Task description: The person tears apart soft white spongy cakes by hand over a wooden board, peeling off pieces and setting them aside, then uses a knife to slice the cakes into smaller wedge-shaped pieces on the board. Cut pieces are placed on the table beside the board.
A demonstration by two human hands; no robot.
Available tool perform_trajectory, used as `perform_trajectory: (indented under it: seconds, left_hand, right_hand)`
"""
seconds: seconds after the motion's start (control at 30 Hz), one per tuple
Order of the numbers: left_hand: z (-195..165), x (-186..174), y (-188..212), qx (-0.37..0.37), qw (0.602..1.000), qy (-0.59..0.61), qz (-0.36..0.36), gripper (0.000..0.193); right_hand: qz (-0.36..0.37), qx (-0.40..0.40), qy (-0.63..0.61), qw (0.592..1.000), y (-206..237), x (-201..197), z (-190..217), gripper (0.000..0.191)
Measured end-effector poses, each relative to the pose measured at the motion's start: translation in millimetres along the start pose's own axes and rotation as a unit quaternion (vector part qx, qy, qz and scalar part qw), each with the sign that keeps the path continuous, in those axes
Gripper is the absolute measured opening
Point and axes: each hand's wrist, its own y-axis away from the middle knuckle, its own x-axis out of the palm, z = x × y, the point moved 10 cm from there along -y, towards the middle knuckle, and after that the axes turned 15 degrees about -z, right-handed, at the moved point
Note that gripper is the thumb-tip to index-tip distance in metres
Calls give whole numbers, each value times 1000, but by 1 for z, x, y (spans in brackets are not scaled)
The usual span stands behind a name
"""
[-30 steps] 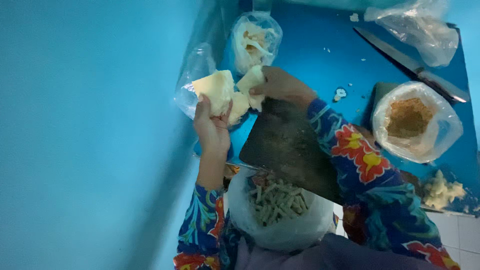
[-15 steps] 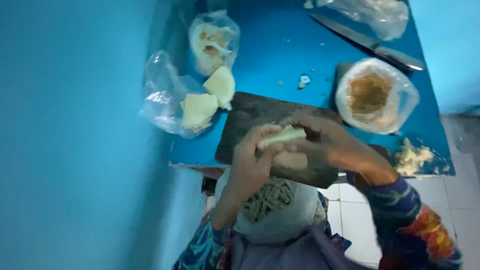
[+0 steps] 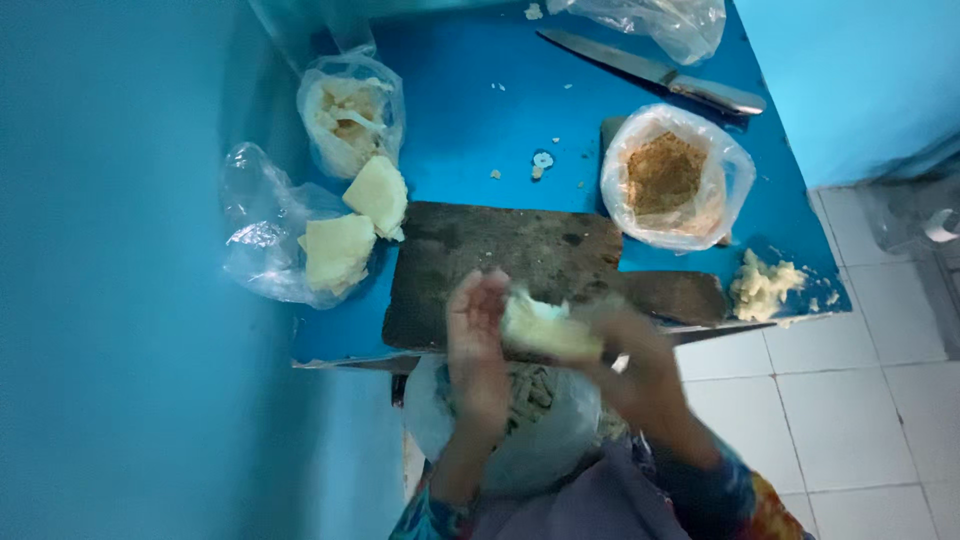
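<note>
Blue bench [image 3: 460,130] carries a dark board [image 3: 500,260], a knife [image 3: 650,72] at the far edge, a bag of brown crumbs [image 3: 672,178], a pale crumb heap [image 3: 762,285] and two wedges [image 3: 355,225] on plastic.

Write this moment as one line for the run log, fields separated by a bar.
left hand: on pale dough piece | right hand: holds same piece, blurred | below: bag of strips | behind: dark cutting board

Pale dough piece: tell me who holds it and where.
Both hands hold the pale dough piece: left hand against its left end, right hand, blurred, cupping its right end.
</note>
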Motion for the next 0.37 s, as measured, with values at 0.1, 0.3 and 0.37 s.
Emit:
perform_trajectory:
  seconds: [0.1, 0.3, 0.37]
  left_hand:
    - [12, -3, -2, -54, 992, 113, 6, 100]
    - [29, 8, -11, -94, 985, 132, 56, 105]
    - [35, 11, -12, -133, 973, 154, 112, 102]
  right_hand:
    - [222, -195, -153, 943, 29, 34, 52, 38]
    - [151, -257, -66, 952, 25, 35, 34, 37]
    - [178, 37, -114, 977, 18, 45, -25, 37]
